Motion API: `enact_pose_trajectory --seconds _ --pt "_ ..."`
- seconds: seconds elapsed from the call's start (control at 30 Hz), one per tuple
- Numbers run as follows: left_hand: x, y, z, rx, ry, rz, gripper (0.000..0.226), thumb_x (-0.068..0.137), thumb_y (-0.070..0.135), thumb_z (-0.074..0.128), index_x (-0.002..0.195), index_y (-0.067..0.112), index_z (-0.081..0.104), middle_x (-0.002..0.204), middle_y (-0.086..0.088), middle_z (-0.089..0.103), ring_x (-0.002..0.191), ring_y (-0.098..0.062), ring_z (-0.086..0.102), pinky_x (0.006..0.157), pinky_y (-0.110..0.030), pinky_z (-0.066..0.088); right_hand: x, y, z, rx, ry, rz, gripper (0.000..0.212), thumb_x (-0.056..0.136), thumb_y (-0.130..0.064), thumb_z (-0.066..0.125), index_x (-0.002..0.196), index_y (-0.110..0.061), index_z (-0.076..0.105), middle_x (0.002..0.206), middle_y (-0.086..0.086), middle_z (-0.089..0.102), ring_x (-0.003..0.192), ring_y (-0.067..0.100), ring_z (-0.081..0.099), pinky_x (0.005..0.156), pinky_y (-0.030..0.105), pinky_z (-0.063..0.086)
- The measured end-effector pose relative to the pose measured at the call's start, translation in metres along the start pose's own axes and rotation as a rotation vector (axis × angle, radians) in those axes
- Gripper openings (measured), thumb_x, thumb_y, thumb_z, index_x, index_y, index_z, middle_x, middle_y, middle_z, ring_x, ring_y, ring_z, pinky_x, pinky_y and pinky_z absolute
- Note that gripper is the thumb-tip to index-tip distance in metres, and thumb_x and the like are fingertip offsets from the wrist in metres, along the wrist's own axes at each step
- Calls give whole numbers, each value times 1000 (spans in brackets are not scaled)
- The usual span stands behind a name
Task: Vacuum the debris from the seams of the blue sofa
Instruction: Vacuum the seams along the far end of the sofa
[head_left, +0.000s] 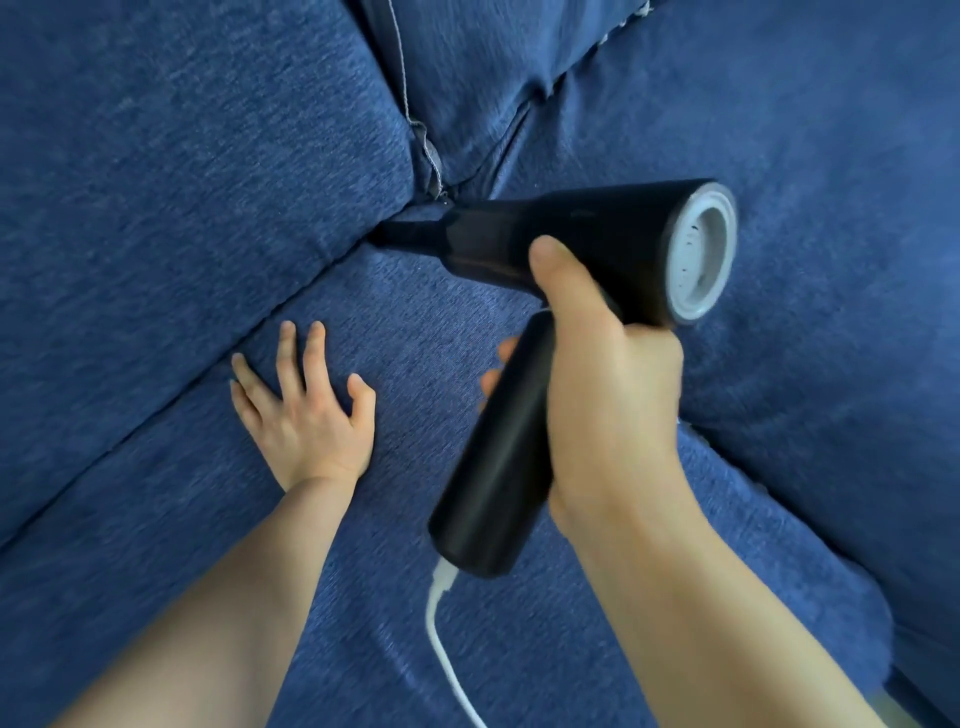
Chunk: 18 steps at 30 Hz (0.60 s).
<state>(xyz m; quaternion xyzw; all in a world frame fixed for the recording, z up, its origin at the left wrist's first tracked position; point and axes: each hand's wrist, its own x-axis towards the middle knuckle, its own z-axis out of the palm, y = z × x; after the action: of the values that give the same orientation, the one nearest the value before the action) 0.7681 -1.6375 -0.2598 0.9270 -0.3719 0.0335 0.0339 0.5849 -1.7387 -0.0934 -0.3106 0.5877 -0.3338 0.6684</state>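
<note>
A black handheld vacuum (587, 244) with a grey end cap points left, its narrow nozzle tip (387, 236) pushed into the corner where the blue sofa's seams meet. My right hand (602, 374) grips the vacuum's black handle, thumb up against the body. My left hand (304, 410) presses flat on the blue seat cushion (156, 545), fingers spread, just below the long seam (249, 325) between seat and back cushion. No debris can be made out in the seams.
A white cord (441, 639) runs from the handle's bottom down across the seat. Back cushions (156, 182) rise at upper left and right (805, 130). A stitched vertical seam (402, 67) with loose thread runs from the top into the corner.
</note>
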Motion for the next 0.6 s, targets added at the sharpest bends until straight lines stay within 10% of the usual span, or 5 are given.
enact_pose_trajectory --seconds 0.6 --pt "2 -2 -9 -11 -97 17 63 92 48 29 149 22 33 159 -5 29 141 -54 17 115 -64 16 -9 -33 3 2 43 -47 27 74 -43 75 49 -35 69 43 2 59 38 23 61 52 38 57"
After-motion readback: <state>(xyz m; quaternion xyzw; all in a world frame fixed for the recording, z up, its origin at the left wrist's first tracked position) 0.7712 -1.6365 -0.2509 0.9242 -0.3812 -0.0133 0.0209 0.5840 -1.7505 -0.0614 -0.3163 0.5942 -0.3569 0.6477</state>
